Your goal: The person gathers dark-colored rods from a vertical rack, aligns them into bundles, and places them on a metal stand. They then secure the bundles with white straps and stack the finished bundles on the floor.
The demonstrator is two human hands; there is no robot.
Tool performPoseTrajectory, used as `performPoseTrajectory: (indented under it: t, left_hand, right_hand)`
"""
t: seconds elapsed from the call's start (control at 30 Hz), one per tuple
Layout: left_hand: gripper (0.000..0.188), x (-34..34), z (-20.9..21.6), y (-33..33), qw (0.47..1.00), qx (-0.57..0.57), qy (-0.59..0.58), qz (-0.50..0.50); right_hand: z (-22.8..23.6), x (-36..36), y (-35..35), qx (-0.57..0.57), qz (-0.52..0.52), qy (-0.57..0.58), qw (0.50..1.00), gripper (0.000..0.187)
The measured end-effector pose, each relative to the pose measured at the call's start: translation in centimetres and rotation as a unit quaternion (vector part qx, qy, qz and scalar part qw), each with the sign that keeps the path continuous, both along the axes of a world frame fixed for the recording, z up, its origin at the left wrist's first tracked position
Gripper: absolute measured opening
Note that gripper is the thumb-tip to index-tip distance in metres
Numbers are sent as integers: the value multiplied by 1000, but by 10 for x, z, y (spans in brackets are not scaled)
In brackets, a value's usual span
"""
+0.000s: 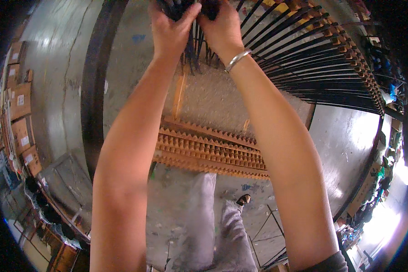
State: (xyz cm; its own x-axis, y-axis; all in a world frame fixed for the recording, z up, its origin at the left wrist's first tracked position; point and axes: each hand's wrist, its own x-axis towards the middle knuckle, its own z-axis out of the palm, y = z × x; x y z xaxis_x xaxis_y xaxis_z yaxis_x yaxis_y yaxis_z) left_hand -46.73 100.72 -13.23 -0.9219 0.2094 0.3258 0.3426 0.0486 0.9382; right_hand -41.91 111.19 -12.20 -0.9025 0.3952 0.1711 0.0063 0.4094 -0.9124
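Side by side at the top edge, my left hand (pixel 176 26) and my right hand (pixel 221 29) are closed on a bundle of thin black rods (pixel 193 56). The thumbs come close together over the dark bundle. Lower ends of the rods hang loosely below and between the hands. My fingertips and the upper part of the bundle are dark or cut off by the picture's edge. A silver bracelet (pixel 237 60) circles my right wrist.
To the right, many black rods (pixel 299 68) fan out toward a curved, notched brown rail (pixel 353 54). Several toothed brown strips (pixel 208 149) lie stacked across the table's near side. A dark beam (pixel 94 86) runs along the left. Cardboard boxes (pixel 21 99) stand farther left.
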Motion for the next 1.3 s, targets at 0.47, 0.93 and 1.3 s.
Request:
performPoseTrajectory:
  t: [0.47,0.93,1.3]
  left_hand:
    - [20,73,4,-34,984,52,-155,70]
    - [70,199,50,47,977,130,-84,-147]
    - [11,165,17,136,994,27,-110,-4]
  right_hand:
    - [-41,67,-67,1,74,20,997,58]
    - [-61,181,4,-207,-71,76,973,22]
    - [-79,191,103,88,-26,-91,992,61]
